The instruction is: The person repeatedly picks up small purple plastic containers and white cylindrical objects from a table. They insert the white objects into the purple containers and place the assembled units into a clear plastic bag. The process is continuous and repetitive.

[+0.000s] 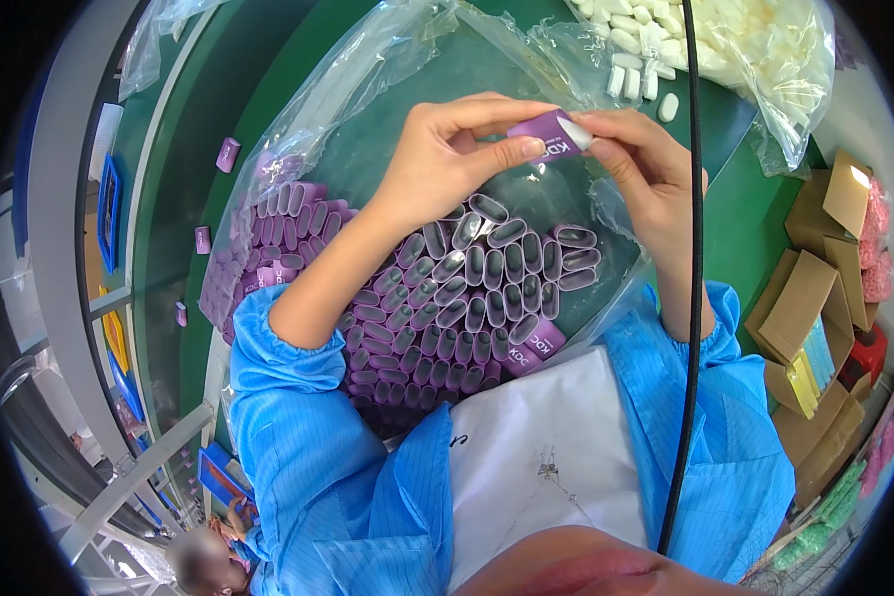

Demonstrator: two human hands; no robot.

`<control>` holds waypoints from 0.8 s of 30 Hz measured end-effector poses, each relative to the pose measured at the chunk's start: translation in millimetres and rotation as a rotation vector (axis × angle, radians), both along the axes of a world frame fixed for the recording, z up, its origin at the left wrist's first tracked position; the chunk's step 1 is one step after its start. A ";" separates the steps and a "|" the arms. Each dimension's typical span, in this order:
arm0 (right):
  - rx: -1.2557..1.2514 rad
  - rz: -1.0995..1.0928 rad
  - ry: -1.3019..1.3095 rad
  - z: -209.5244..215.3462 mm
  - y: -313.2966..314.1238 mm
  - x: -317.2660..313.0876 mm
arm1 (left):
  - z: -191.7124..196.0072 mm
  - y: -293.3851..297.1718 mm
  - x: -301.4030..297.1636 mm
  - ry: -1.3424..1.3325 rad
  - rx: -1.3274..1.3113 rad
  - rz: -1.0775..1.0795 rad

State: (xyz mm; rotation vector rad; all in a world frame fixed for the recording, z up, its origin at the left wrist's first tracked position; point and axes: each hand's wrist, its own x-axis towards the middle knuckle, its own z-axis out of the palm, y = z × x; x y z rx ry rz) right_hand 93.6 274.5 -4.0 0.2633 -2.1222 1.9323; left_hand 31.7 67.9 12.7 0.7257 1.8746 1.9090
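Plastic [368,60], clear and crinkled, lies over the green table [740,214]. On it sits a big crowd of purple cases [477,266]. Many stand on end, so you can look right into their gray holes. A few lie flat near the person's white shirt [556,447].

Above the crowd, in front of the person, is one purple case [541,127] up in the air. The left hand [442,149] pinches it with the thumb below and the fingers on top. The right hand [651,164] pinches the white piece [578,135] that pokes out of the case's right end.

At the top right, lots of white pieces [656,15] are heaped by a clear bag [800,70]. A black cord [694,298] runs down in front of everything.

To the left, a few loose cases [227,155] lie on the green top, near a long pale rail [159,109]. Past the rail is a blue frame [109,214].

Over on the right are brown boxes [785,303]. One has yellow and blue things in it. Pink packs [875,238] sit behind them, and green packs [829,521] are lower down. At the bottom left is another person [253,546] in blue.
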 end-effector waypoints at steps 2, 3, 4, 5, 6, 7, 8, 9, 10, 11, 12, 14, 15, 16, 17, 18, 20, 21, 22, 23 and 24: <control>-0.040 -0.008 0.123 -6.1 -3.5 -1.5 | 0.3 1.0 1.2 -0.070 0.031 -0.011; -0.059 -0.013 0.184 -7.7 -4.7 -2.2 | -0.7 1.3 1.7 -0.120 0.052 -0.017; 0.019 -0.025 0.254 -6.8 -4.7 -2.7 | -1.1 1.1 2.3 -0.170 0.070 -0.020; 0.098 -0.037 0.323 -4.8 -4.3 -3.3 | -0.6 0.6 3.6 -0.251 0.099 -0.013; 0.177 -0.049 0.392 -3.8 -4.2 -3.7 | 0.0 -0.3 5.3 -0.332 0.128 -0.006; 0.200 -0.054 0.412 -3.8 -4.5 -3.8 | 0.3 -0.5 6.0 -0.413 0.159 -0.001; 0.224 -0.058 0.433 -4.0 -5.0 -4.2 | -0.3 -0.2 6.2 -0.388 0.143 0.000; 0.246 -0.061 0.453 -4.0 -5.3 -4.3 | -1.3 0.1 6.7 -0.363 0.128 0.002; 0.250 -0.054 0.450 -3.9 -5.0 -4.6 | -1.4 0.0 7.0 -0.336 0.113 0.007; 0.253 -0.045 0.446 -3.8 -4.5 -4.9 | -0.8 -0.9 6.3 -0.295 0.077 0.010; 0.255 -0.035 0.443 -3.8 -3.8 -5.1 | 0.4 -3.2 4.3 -0.254 0.040 0.013; 0.172 -0.085 0.354 -0.2 2.2 -3.9 | 8.3 -10.1 -6.5 -0.179 -0.058 0.081; 0.134 -0.113 0.309 2.3 7.2 -3.3 | 17.0 -18.0 -17.4 -0.145 -0.120 0.148; 0.028 -0.213 0.232 5.7 12.7 -3.8 | 25.1 -30.7 -31.3 -0.002 -0.176 0.280; -0.072 -0.316 0.155 7.4 20.2 -4.3 | 28.7 -49.2 -50.0 0.141 -0.225 0.406; 0.024 -0.433 0.094 2.9 36.2 -6.4 | 28.4 -76.9 -73.4 0.232 -0.364 0.505; 0.250 -0.587 -0.053 -5.6 65.5 -13.2 | 22.4 -155.5 -126.9 0.198 -0.556 0.632; 0.362 -0.590 -0.136 -9.7 72.3 -19.7 | 21.4 -207.5 -135.1 0.070 -0.628 0.691; 0.497 -0.615 -0.219 -13.3 74.9 -24.2 | 6.5 -247.2 -142.3 -0.062 -0.684 0.715; 0.567 -0.628 -0.209 -18.4 73.1 -28.4 | -10.1 -277.0 -146.8 -0.189 -0.735 0.731; 0.639 -0.642 -0.202 -23.1 69.5 -31.3 | -27.8 -300.0 -148.6 -0.237 -0.821 0.731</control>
